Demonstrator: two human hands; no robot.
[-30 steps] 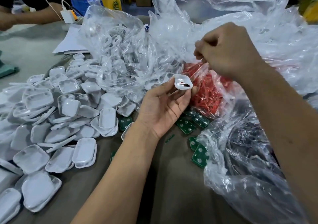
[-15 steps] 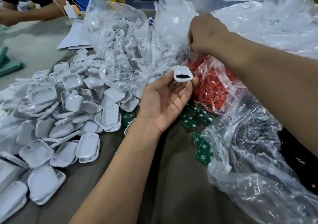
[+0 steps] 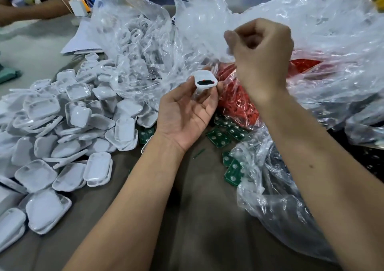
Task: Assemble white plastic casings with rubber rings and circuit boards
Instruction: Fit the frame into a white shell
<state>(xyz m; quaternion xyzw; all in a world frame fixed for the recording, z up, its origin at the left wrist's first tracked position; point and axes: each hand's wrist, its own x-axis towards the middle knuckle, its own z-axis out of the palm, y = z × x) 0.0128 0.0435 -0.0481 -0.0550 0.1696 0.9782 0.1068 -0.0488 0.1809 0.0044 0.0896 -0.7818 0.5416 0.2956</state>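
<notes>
My left hand [image 3: 187, 114] is palm up and pinches a white plastic casing [image 3: 204, 80] at its fingertips. The casing has a dark insert with a small red mark in its opening. My right hand [image 3: 261, 56] hovers just right of and above the casing. Its curled fingers are blurred and appear to pinch the film of the clear bag [image 3: 307, 48] that holds the red rubber rings [image 3: 239, 104]. Green circuit boards [image 3: 220, 138] lie on the table below my left hand. A heap of white casing halves [image 3: 68, 125] fills the left side.
A second clear bag [image 3: 133, 42] of white parts stands behind the heap. More crumpled plastic [image 3: 280, 198] lies at the right over dark items. Another person's arm [image 3: 31, 10], a white charger [image 3: 76, 7] and papers [image 3: 83, 42] are at the far left.
My right hand has drawn back from the bag mouth and risen a little, with its fingers still curled. My left hand has kept the casing in the same place.
</notes>
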